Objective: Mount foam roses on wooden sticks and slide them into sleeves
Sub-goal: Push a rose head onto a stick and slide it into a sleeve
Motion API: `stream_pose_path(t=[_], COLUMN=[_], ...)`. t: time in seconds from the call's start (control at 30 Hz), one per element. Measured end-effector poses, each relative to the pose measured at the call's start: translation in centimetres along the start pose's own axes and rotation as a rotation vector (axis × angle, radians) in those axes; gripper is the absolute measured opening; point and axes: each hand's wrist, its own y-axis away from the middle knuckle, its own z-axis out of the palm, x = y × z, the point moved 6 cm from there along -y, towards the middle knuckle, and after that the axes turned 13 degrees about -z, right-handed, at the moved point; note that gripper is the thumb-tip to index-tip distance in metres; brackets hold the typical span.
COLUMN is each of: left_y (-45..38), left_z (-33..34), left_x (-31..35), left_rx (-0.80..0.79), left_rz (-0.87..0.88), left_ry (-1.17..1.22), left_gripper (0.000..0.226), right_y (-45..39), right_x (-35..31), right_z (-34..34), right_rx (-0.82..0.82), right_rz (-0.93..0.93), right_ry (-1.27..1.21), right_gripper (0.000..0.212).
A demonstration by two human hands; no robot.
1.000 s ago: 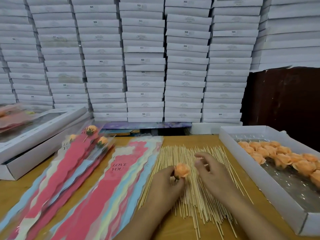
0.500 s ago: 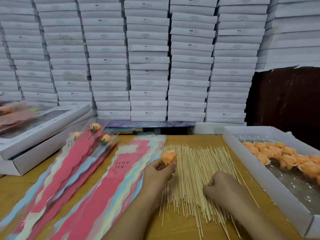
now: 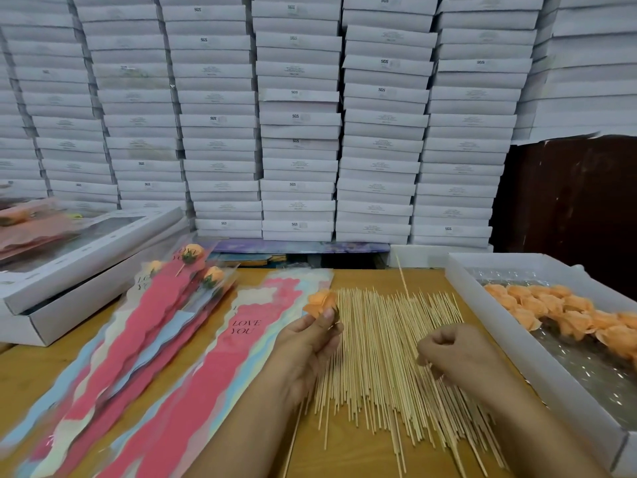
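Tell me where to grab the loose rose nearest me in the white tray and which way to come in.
Pinch the rose around its outer petals, coming straight down from above. The white tray is open on top, its near wall blocks a low approach, and other roses crowd it behind.

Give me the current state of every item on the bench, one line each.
left hand: pinching a foam rose
foam rose: held above the table, no stick in it
right hand: curled on one stick
stick: lifted, tip tilted up
stick pile: loose, flat on the table
white tray: open, roses inside
sleeve stack: flat, empty
filled sleeves: roses already inside
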Motion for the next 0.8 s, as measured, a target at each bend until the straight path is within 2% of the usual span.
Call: stream_pose_path(t=[0.07,0.27,0.37,0.47,0.57,0.67,0.8], left_y=[-0.1,-0.1,-0.1,-0.2,-0.3,-0.3,-0.4], left_z=[-0.2,-0.6,-0.9,-1.3,-1.7,-2.0,-2.1], left_x=[0.3,0.6,0.8,1.2,1.7,1.9,1.8], left_rx=[-0.022,-0.025,0.003,0.03,0.035,0.04,0.045], left_rz=[-0.001,-0.028,-0.024,0.015,0.041,0.058,0.059], left_ry=[0.058,0.146,0.183,0.219,0.26,0.262,0.254], left_gripper=[0.029,0.037,0.045,0.041,0.036,0.041,0.04], right_y=[0.1,0.2,0.2,0.3,0.4,0.1,-0.1], right_x=[-0.4,-0.8,-0.9,-1.2,-1.3,-0.9,-0.5], right_z=[-0.6,-1.8,-2.2,-2.2,-1.5,-1.3,-1.1], right_rx=[0.024,0.075,0.095,0.087,0.0,-0.026,-0.025], right_rz=[-0.002,-0.074,-0.154,-0.257,-0.309,-0.316,-0.321], right_ry=[-0.133,-0.252,-0.138,0.005,0.157,0.191,0.204], right_gripper=[0.011,0.021,0.019,0.017,0.028,0.048,0.052])
